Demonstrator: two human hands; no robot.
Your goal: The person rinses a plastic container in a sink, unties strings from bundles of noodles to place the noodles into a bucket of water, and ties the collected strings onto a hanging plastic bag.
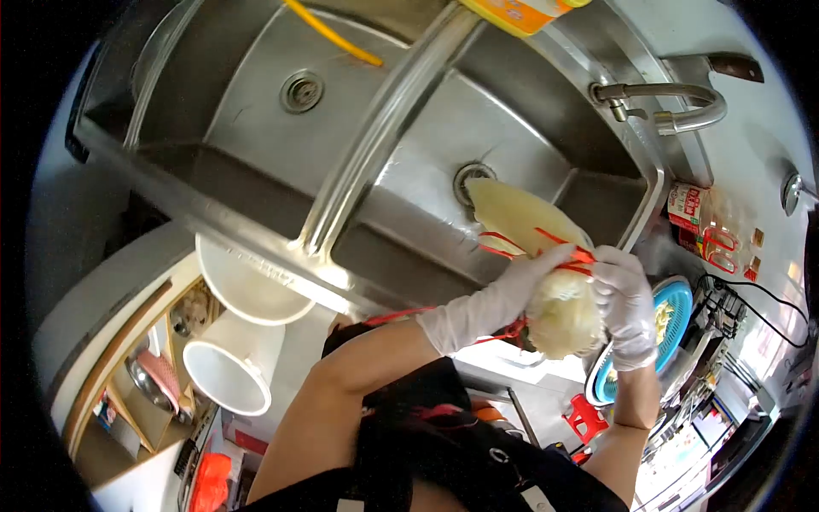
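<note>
Over the right basin of the steel sink (409, 171), a pale yellowish bundle (525, 213) hangs with a frilly, bunched end (565, 320) nearest the body. Red string (554, 236) runs round its narrow neck. My left hand (537, 277), in a white glove, is closed at the string on the left side of the neck. On the right side, my right hand (624, 299), also gloved, pinches the string and the neck. Both hands' fingertips are close together and partly hidden by the bundle.
A curved faucet (674, 107) stands at the upper right, with a cleaver (721, 66) beyond it. A blue basket (674, 320) is right of my right hand. White buckets (226, 375) stand at the lower left. A yellow hose (333, 32) hangs over the left basin.
</note>
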